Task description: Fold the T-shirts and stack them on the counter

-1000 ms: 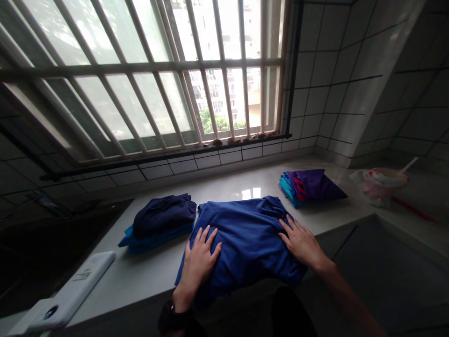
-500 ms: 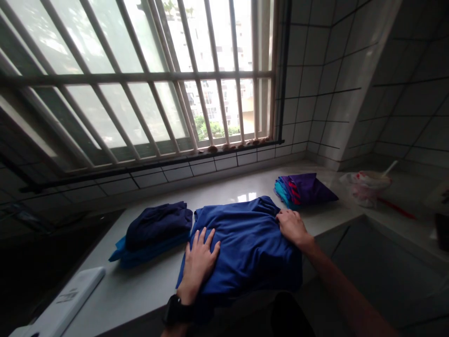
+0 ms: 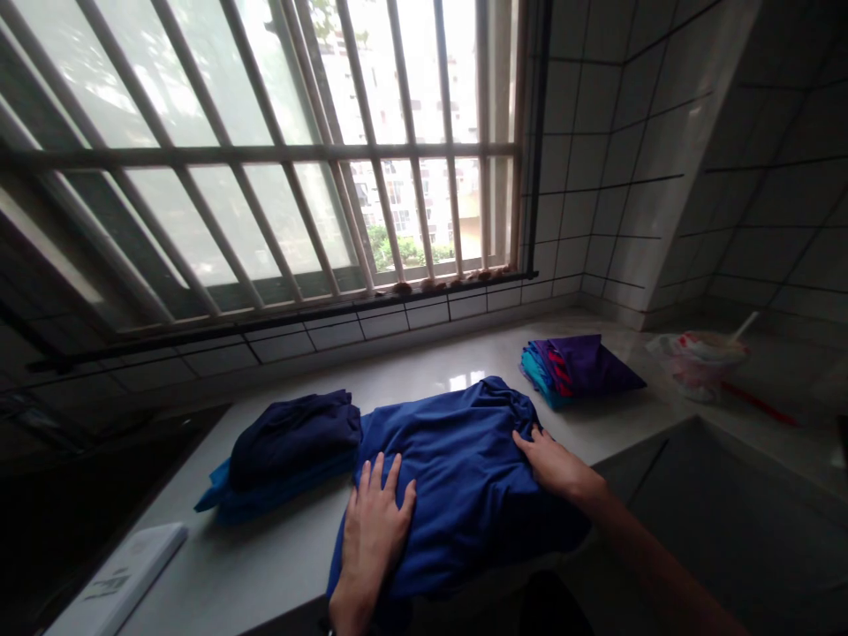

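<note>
A blue garment [image 3: 457, 477], folded and wrinkled, lies on the counter in front of me; its near edge hangs over the counter's front. My left hand [image 3: 377, 530] rests flat on its left side, fingers spread. At the garment's right edge is my right hand [image 3: 560, 464], palm down, with thumb and fingertips touching the fabric a little apart. Left of the garment sits a folded dark navy garment [image 3: 295, 437], on top of a brighter blue one [image 3: 265, 502].
Folded purple, red and teal cloth [image 3: 576, 367] lies at the back right. Beyond it stand a plastic-wrapped bowl [image 3: 706, 362] and a red object [image 3: 759, 404]. A white flat box [image 3: 119, 579] is at the left. A barred window [image 3: 291, 159] rises behind the counter [image 3: 424, 375].
My right hand has shifted slightly down, and its fingers have spread on the cloth. The garment's far right corner looks looser and more bunched. My left hand stays flat on it.
</note>
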`<action>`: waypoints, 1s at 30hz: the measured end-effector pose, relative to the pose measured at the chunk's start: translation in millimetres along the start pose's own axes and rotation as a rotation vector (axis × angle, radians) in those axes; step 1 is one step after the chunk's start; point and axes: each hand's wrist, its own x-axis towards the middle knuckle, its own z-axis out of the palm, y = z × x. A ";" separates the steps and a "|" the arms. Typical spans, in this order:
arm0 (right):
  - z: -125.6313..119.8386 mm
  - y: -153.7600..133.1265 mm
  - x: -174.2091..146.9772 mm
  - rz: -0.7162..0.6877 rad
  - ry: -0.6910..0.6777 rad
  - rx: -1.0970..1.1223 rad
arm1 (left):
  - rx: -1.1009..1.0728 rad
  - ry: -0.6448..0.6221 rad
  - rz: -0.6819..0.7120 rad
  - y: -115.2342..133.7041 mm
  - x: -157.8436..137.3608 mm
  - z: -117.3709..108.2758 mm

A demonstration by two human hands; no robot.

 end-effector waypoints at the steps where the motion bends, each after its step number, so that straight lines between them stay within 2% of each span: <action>1: -1.6 2.9 6.4 -0.014 0.003 0.012 | 0.015 0.005 -0.013 2.2 -5.0 -0.2; 6: -14.9 8.6 39.1 -0.088 0.030 0.073 | 0.040 0.040 -0.071 10.7 -35.0 2.4; 11: -38.6 -8.1 80.7 -0.119 0.020 0.013 | 0.096 0.062 -0.096 30.7 -57.6 -1.1; 16: -57.3 -41.6 117.9 -0.205 0.093 0.010 | 0.111 0.006 -0.092 75.9 -57.5 -38.3; 18: -58.0 -57.6 119.5 -0.255 0.115 0.012 | 0.026 -0.027 -0.045 80.3 -51.7 -53.8; 21: -48.6 -80.3 101.5 -0.318 0.235 0.043 | -0.075 -0.024 0.021 56.2 -39.2 -60.4; 23: -37.0 -88.7 81.5 -0.274 0.293 0.094 | -0.052 0.038 -0.014 27.9 -32.5 -51.3; 24: -30.6 -89.5 71.9 -0.209 0.280 0.116 | -0.025 0.070 -0.048 14.0 -30.6 -43.8; 27: -12.9 -78.5 53.2 0.059 0.125 0.154 | 0.019 0.093 -0.106 -14.3 -32.3 -18.7; 28: -8.3 -72.0 51.0 0.119 0.086 0.166 | 0.025 0.093 -0.105 -18.1 -34.6 -11.7; 30: -1.0 -59.5 50.4 0.148 0.052 0.192 | 0.035 0.107 -0.095 -19.7 -40.4 -1.4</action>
